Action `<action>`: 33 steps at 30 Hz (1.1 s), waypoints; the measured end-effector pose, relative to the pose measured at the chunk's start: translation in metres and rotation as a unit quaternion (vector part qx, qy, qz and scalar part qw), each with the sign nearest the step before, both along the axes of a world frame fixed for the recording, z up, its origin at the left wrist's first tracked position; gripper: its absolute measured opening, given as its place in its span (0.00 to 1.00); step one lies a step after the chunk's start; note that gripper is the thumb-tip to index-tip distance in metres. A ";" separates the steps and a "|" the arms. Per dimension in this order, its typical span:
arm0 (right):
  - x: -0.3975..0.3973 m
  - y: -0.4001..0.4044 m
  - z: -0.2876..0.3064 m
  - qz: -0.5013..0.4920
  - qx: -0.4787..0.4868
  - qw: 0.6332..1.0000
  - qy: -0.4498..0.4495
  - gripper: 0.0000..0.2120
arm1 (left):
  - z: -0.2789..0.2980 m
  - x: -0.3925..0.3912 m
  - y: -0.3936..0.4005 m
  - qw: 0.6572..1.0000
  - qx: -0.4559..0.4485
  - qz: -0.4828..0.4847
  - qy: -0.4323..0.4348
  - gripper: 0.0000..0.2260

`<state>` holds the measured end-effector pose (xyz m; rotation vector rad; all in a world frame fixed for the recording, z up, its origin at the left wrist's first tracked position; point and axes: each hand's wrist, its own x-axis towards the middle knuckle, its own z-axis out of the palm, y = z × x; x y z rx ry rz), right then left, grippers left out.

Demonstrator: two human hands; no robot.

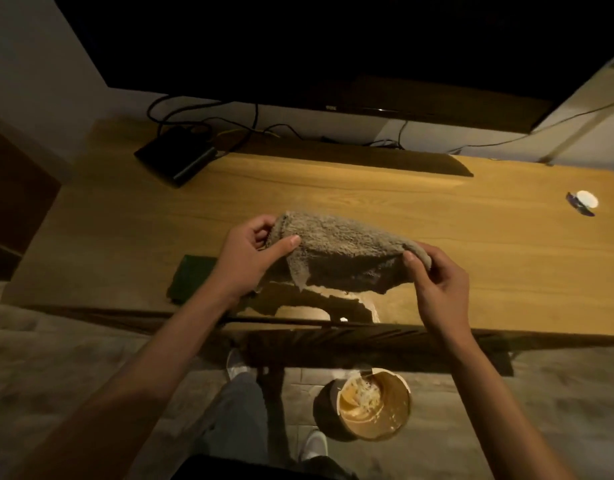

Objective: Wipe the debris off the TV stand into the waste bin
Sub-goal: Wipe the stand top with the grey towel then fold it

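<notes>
Both hands, left hand [248,259] and right hand [437,282], pinch opposite ends of the cloth [340,251] stretched between each grip above the TV stand [471,244].

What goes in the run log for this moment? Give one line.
stage: cloth held up | left hand: pinches cloth | right hand: pinches cloth | cloth: above TV stand | waste bin: on floor, holds debris

A fluffy grey cloth [336,251] hangs over the wooden bench [471,258]. A round waste bin [367,407] stands on the floor before it. A black box [175,157] sits back left.
</notes>
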<state>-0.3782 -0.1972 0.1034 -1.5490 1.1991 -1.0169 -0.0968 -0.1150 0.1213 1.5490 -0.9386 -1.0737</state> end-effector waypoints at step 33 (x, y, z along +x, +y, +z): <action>0.021 -0.011 -0.199 0.114 -0.056 0.866 0.484 0.25 | -0.209 -0.128 -0.044 0.839 0.118 -0.127 -0.515 0.28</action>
